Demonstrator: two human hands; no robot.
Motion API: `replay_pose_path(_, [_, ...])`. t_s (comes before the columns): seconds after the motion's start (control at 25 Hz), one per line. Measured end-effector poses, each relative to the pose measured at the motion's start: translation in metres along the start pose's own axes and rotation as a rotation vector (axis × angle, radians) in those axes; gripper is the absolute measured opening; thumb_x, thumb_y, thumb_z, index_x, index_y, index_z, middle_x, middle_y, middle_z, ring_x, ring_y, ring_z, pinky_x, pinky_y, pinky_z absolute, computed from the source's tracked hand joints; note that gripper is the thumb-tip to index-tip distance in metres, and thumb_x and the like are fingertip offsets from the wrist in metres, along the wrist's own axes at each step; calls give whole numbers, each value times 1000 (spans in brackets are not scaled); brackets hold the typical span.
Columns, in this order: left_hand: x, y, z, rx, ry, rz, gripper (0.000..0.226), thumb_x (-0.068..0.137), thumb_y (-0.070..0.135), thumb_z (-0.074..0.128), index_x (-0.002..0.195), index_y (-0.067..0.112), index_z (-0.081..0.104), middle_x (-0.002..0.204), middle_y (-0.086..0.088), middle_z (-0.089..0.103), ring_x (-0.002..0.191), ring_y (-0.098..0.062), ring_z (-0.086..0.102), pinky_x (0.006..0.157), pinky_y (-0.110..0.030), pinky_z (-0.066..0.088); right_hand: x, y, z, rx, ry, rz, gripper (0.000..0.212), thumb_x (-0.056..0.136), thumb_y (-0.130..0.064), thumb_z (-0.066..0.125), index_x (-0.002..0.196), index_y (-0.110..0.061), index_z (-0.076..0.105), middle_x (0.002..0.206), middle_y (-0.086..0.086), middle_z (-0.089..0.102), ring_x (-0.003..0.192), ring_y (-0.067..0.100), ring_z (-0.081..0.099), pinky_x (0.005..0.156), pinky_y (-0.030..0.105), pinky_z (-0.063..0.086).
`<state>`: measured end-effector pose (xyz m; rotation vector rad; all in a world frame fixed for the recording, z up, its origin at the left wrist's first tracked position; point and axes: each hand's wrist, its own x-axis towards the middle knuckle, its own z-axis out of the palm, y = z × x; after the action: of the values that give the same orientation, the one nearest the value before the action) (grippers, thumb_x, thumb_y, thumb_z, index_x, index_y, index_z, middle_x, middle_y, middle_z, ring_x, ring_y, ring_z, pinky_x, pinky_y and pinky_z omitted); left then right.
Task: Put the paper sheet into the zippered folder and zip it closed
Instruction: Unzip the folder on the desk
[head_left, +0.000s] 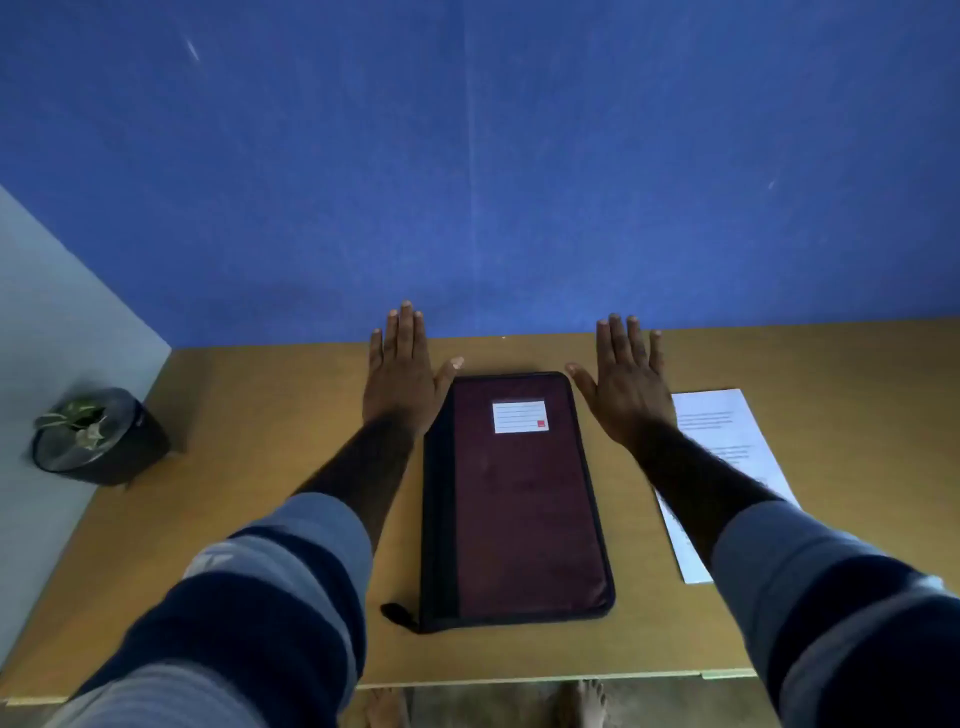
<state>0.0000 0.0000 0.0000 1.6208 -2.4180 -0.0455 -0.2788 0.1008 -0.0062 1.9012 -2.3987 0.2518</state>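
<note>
Folder (519, 499) lies closed, maroon with dark edging.

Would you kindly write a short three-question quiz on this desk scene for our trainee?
1. True or false: the zippered folder lies closed.
2. On which side of the folder is the paper sheet: A) left B) right?
3. What does the left hand hold?

Key: 1 true. 2 B, partly under the forearm of the right hand. 3 nothing; its fingers are spread open.
</note>
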Motion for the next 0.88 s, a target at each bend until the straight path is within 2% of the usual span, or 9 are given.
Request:
replay_pose_path(0.28, [-79,3,73,-67,-249,-52,91,95,73,4,161,12,-11,170,-7,-17,157,-24,-15,128,-42,-4,-48,2,52,16,-163,-11,92,97,-69,7,162,-5,19,170,19,17,159,36,10,128,52,0])
replay_pose_path(0.4, [-110,6,96,-102,-332,-33,87,95,72,6,161,18,-14,169,-5,-22,157,-23,-15,128,-42,-2,-70,5,75,36,-249,-29,85,99,-67,16,164,-12,19,170,19,17,159,36,9,128,53,3])
replay_pose_path(0.52, [-135,7,112,-123,-390,-39,85,96,72,11,161,23,-15,167,-3,-26,157,-23,-15,129,-44,7,-87,12,92,36,-309,-107,80,100,-64,28,163,-16,24,169,19,21,158,38,14,127,55,11])
replay_pose_path(0.64, [-151,12,122,-135,-381,-79,84,97,71,15,161,25,-13,168,0,-26,157,-24,-13,128,-44,15,-100,21,105,15,-384,-164,80,99,-65,23,164,-17,21,170,19,18,158,38,13,128,54,11])
replay_pose_path(0.88, [-158,23,124,-153,-354,-135,82,99,69,16,161,24,-11,169,0,-23,157,-23,-17,128,-45,15,-105,28,112,68,-423,-169,80,100,-65,22,165,-18,13,171,17,13,159,35,9,128,50,9])
